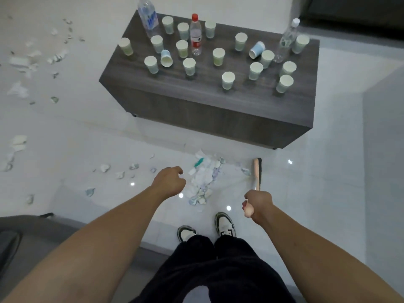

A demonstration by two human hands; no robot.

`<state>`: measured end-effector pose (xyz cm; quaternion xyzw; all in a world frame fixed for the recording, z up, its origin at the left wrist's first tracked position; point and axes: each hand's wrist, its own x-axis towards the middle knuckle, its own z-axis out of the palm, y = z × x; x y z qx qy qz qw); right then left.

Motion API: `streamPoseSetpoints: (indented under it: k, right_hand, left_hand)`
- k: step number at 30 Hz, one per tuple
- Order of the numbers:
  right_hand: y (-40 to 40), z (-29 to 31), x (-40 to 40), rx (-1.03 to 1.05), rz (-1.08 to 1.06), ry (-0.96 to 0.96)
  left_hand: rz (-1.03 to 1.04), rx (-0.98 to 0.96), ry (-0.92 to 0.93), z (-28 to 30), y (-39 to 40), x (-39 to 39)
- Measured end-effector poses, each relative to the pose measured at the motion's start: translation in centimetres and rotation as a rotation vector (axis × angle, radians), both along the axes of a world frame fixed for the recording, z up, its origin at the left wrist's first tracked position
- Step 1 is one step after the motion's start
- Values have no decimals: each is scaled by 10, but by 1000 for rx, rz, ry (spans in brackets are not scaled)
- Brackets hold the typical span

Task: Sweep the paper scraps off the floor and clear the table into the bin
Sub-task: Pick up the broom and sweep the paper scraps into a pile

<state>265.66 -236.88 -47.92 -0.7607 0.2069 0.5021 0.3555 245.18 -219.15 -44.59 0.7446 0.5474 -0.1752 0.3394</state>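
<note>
A: From the head camera, what is the right hand (pixel 259 204) doing?

B: Its fingers are wrapping around the top end of a pale pink long-handled broom (pixel 256 178), gripping it firmly. The handle is running away from the person toward the table, its long axis pointing forward and down, and the dark-bristled head is resting on the glossy white tiled floor (pixel 328 171) just short of the table's near right corner.

A: And the left hand (pixel 169 182)?

B: It is hanging over the floor with its fingers loosely curled, holding nothing.

A: Where are the scraps lying?

B: A gathered heap of white and bluish torn paper scraps (pixel 203 180) is sitting between the two hands, just left of the broom head, in front of the person's white and dark sneakers (pixel 225 224). More loose scattered paper bits (pixel 32 62) are lying well apart across the floor's left side, some near the far left corner.

A: And the table?

B: The low dark grey wood-grain table (pixel 196 106) is carrying many white and pale green paper cups (pixel 228 79), most standing upright; two are lying tipped over. A clear plastic bottle with a red cap (pixel 195 36) is standing near the far edge, a clear bottle with a blue label (pixel 148 16) at the far left corner, and a clear bottle with a white cap (pixel 287 40) near the far right corner.
</note>
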Motion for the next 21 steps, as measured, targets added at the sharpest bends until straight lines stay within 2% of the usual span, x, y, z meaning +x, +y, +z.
streamPoseSetpoints:
  k: [3, 8, 14, 21]
  right_hand:
    - [21, 2, -26, 59, -22, 42]
    - [65, 4, -76, 146, 105, 58]
    - [138, 2, -159, 147, 157, 161]
    - [229, 15, -264, 132, 151, 167]
  left_hand:
    - [45, 15, 12, 5, 0, -13]
    - [125, 41, 25, 9, 14, -54]
    - [209, 15, 36, -9, 54, -134]
    - [249, -78, 22, -38, 119, -225]
